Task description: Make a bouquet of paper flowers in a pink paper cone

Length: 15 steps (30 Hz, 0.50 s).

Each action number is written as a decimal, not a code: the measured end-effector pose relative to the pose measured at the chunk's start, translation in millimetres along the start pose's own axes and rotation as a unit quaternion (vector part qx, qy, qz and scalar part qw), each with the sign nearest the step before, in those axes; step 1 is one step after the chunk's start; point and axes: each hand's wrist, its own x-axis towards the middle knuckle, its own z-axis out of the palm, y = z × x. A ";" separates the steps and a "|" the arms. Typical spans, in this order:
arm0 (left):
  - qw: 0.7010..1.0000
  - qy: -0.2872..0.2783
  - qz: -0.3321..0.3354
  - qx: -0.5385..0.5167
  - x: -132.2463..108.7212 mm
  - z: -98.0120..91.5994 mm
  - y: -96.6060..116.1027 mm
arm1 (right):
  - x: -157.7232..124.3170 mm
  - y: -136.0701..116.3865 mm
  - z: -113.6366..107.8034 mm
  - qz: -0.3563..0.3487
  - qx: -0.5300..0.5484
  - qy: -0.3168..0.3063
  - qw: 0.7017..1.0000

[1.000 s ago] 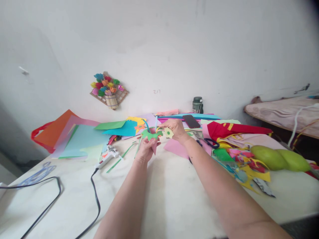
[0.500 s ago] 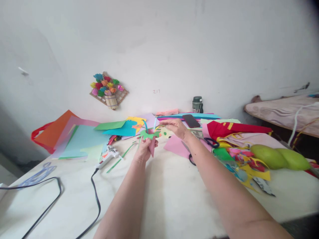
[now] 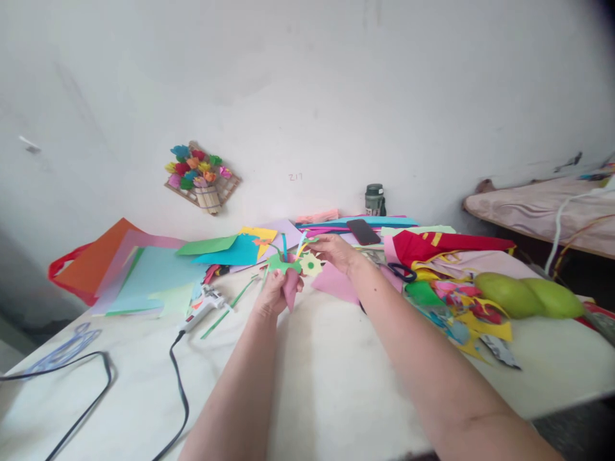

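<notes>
Upright over the table, a pink paper cone [image 3: 291, 288] is gripped low down by my left hand [image 3: 273, 291], its fingers wrapped round it. Green cut paper [image 3: 283, 264] spreads over the cone's rim. Blue, white and yellow paper strips [image 3: 284, 244] stick up out of it, and a small orange paper shape tips a stem at the left. My right hand [image 3: 336, 251] is at the cone's upper right, fingertips pinched at the end of a thin paper strip. Just below those fingers hangs a pale yellow paper flower [image 3: 311, 264] with a green centre.
A glue gun [image 3: 204, 310] with a black cord lies left, near coloured sheets [image 3: 158, 275]. Behind are a phone [image 3: 363, 232] and a green bottle [image 3: 375, 200]. Scissors [image 3: 401, 273], paper scraps [image 3: 461, 330] and green fruits [image 3: 509, 294] lie right.
The view has turned slightly to the right. My right fingers have come together at the strip's end, and the pale yellow flower shows more fully beneath them. My left hand keeps its hold.
</notes>
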 end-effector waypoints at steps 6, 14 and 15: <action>0.999 -0.009 -0.023 -0.032 -0.7 -1.8 -3.5 | -0.3 7.6 13.0 -0.016 0.072 -0.036 0.997; 0.999 -0.013 -0.031 -0.016 -0.2 0.7 -2.9 | 1.9 10.9 18.1 -0.032 0.044 -0.015 0.998; 1.000 -0.012 -0.026 -0.012 -0.4 1.7 -1.8 | 2.2 11.2 18.3 -0.035 0.032 -0.006 0.999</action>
